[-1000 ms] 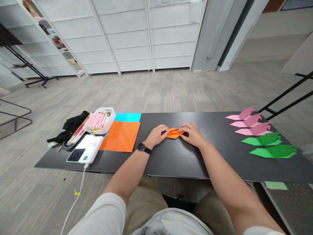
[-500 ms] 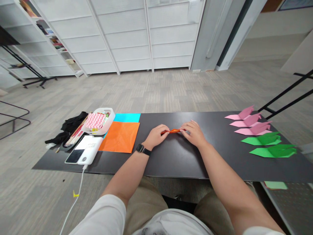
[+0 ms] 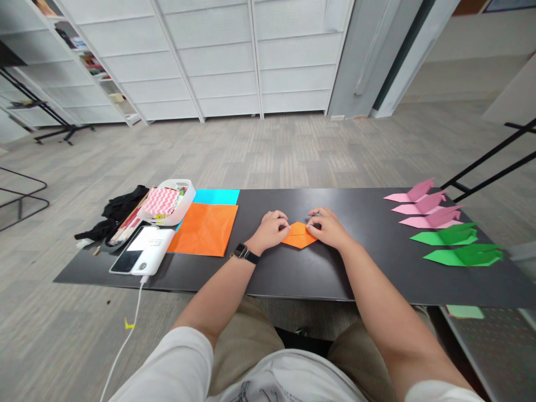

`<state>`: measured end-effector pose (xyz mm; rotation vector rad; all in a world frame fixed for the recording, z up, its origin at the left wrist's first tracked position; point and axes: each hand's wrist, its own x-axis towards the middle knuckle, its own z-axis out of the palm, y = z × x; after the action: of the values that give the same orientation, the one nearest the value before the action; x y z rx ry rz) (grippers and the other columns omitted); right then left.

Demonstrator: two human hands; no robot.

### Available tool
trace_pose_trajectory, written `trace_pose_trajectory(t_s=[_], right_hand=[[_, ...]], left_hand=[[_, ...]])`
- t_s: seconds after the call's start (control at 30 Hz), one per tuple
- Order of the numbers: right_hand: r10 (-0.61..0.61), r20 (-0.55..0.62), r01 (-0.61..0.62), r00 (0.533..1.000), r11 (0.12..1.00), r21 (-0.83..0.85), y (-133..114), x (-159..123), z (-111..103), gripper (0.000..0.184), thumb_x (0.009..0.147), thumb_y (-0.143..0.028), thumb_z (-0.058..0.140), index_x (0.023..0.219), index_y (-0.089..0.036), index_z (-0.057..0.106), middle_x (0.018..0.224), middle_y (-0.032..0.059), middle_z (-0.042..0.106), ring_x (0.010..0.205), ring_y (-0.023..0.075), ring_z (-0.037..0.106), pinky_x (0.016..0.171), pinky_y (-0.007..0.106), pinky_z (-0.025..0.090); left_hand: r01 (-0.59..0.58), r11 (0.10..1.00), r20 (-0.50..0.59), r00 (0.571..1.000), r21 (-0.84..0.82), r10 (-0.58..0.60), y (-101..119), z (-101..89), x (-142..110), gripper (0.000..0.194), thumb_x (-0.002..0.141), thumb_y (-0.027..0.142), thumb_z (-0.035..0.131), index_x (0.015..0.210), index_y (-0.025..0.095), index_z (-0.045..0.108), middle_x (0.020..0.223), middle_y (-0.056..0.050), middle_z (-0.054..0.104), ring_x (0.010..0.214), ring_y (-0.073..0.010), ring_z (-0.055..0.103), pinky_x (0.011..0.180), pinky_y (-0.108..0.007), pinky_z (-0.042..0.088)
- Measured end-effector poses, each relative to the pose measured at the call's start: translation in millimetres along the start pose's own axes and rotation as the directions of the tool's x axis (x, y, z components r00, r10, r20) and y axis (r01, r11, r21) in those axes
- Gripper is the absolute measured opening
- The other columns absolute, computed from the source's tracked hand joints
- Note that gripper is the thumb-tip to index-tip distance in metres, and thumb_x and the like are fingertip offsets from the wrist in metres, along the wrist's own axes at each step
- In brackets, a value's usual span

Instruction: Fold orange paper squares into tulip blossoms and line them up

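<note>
A small folded orange paper, pointed at top and bottom, lies in front of me on the dark table. My left hand pinches its left corner between thumb and fingers, with a watch on that wrist. At the opposite corner my right hand grips the paper with thumb and curled fingers. The two side corners are hidden under my fingertips. Left of my hands lies a larger orange sheet, partly covering a cyan sheet.
Pink folded paper birds and green ones stand in a row at the right. On the left are a white tub, a phone, a white power bank with a cable, pencils and black cloth.
The orange paper, seen as a thin strip before, now shows a broad flat face tilted toward me. Both hands still hold its ends. The view has shifted slightly.
</note>
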<state>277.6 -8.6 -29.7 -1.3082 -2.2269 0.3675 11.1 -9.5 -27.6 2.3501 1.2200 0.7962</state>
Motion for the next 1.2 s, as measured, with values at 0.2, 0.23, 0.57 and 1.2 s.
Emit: trace_pose_trajectory(t_s=[0.2,0.23,0.57,1.2], right_hand=[[0.025,0.039,-0.022,0.999,0.998,-0.056,-2,-3,5,0.015,0.090,-0.033,0.067,0.081,-0.026,0.076,0.127,0.0081,0.065,0.124,0.0311,0.060,0.121,0.070,0.031],[0.008,0.039,-0.005,0.999,0.998,-0.060,-3,-4,4,0.014,0.090,-0.033,0.067,0.082,-0.026,0.076,0.127,0.0088,0.065,0.124,0.0308,0.060,0.121,0.068,0.034],[-0.010,-0.014,0.007,1.000,0.984,-0.179,-30,-26,-7,0.016,0.089,-0.031,0.072,0.104,-0.028,0.076,0.123,0.0094,0.067,0.121,0.0321,0.060,0.119,0.068,0.036],[-0.197,0.036,0.200,0.980,0.973,-0.118,-76,-92,-5,0.034,0.093,-0.028,0.065,0.125,-0.033,0.076,0.123,0.0073,0.076,0.117,0.0296,0.066,0.120,0.061,0.039]], left_hand=[[-0.002,0.987,-0.053,0.999,0.160,0.010,17,-5.0,-8,0.009,0.091,0.024,0.070,0.099,0.023,0.073,0.131,-0.009,0.065,0.128,-0.0288,0.057,0.125,-0.061,0.033],[-0.036,0.985,-0.058,0.997,0.167,0.046,23,-7.5,-10,0.016,0.092,0.023,0.069,0.107,0.023,0.072,0.133,-0.010,0.065,0.130,-0.0286,0.057,0.124,-0.058,0.036],[-0.163,0.969,0.115,0.983,0.184,0.144,61,1.5,-48,0.021,0.098,0.023,0.063,0.117,0.022,0.071,0.126,-0.010,0.071,0.118,-0.0268,0.064,0.110,-0.048,0.050],[-0.052,0.994,0.034,0.998,0.093,0.049,72,2.2,-100,0.037,0.096,0.034,0.071,0.132,0.027,0.072,0.141,-0.009,0.070,0.132,-0.0271,0.062,0.130,-0.061,0.030]])
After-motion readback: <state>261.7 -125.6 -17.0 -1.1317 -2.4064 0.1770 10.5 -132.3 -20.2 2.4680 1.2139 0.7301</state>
